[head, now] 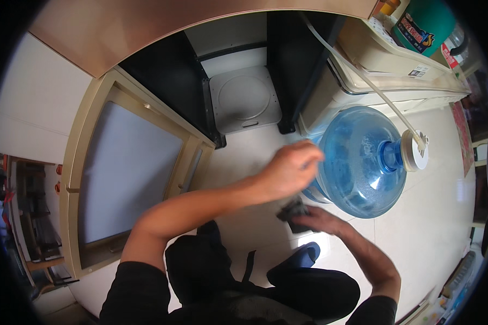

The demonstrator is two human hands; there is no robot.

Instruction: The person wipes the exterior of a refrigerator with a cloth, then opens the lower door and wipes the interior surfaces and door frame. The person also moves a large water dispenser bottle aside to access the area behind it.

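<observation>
My left hand point(295, 168) is raised in front of me with its fingers curled; motion blur hides whether anything is in it. Below and to its right, my right hand point(315, 219) holds a dark, crumpled cloth point(295, 213). Just right of both hands stands a large blue water bottle point(354, 162). A white pump cap point(415, 151) sits on its neck, and a pale tube point(370, 83) runs from it up to the black-sided cabinet. Inside the cabinet's open bottom lies a grey plate point(244, 99) with a round recess.
To the left is a beige-framed cabinet point(74, 178) with pale panels. A cream bin-like container point(321, 97) stands behind the bottle, with a green container point(425, 26) above it. My knees and a blue slipper point(305, 256) are below.
</observation>
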